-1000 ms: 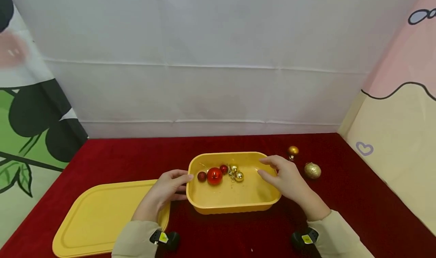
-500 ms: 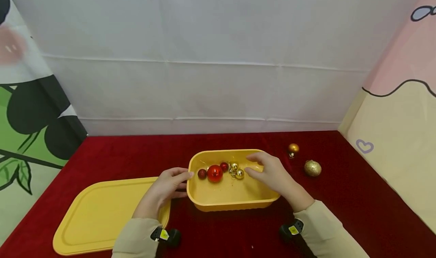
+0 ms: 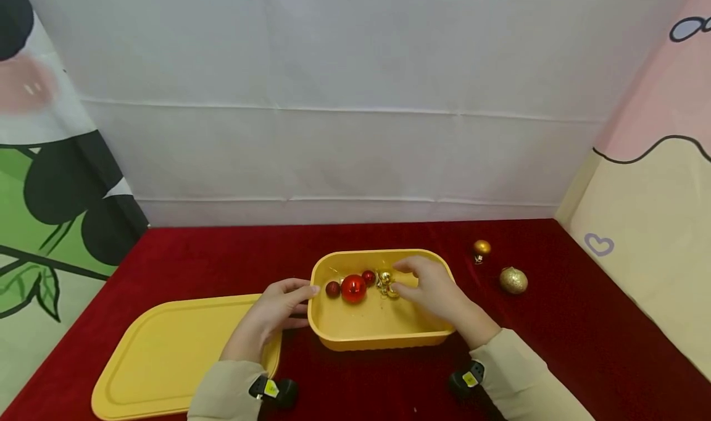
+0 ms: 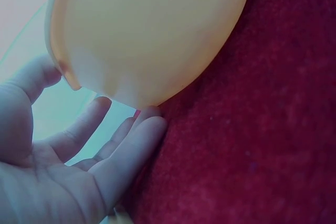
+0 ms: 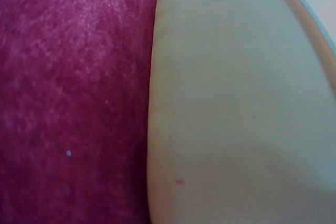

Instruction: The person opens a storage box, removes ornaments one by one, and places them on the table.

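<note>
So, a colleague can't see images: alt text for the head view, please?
A right hand is at small shiny gold balls, beside three red balls, inside a yellow rectangular tub whose left end the left hand holds. Left, a flat yellow lid lies on dark red cloth; right, two gold balls.

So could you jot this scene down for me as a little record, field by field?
Container: yellow tub on red cloth
Inside: large red ball, small red ball, dark red ball, gold balls
Left fingers: against the tub's outer wall, thumb at the rim
Right fingers: inside the tub, parted at the gold balls; contact unclear
Outside, right: orange-gold ball, pale gold ball
Outside, left: flat yellow panel, partly behind the left arm
</note>
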A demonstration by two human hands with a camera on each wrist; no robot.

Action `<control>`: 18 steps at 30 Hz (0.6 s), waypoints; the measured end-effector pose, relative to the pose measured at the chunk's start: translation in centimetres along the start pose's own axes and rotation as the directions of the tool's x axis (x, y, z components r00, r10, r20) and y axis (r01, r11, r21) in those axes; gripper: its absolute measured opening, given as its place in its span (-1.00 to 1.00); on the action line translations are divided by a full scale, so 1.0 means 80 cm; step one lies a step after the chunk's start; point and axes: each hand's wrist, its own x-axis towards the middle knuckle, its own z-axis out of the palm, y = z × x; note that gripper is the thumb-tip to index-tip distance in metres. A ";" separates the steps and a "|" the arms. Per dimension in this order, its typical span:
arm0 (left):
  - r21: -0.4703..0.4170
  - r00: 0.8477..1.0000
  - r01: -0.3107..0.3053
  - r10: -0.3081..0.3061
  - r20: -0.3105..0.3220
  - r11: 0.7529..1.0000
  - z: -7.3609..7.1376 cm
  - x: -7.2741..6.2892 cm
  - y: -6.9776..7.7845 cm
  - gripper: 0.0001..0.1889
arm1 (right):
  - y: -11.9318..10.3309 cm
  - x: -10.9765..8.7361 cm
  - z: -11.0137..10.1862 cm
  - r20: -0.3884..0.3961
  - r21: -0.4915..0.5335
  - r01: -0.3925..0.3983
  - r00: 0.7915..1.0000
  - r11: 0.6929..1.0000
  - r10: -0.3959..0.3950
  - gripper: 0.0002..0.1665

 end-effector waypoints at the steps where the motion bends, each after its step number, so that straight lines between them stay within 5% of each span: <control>1: 0.002 1.000 0.000 0.000 0.001 1.000 0.000 0.000 0.000 -0.51 | 0.000 0.000 0.001 0.002 -0.005 -0.001 1.000 1.000 0.001 -0.60; 18: 0.025 1.000 0.007 -0.006 -0.005 1.000 -0.002 0.002 0.001 -0.50 | 0.001 -0.001 0.013 0.085 -0.035 -0.023 0.996 0.999 0.026 -0.64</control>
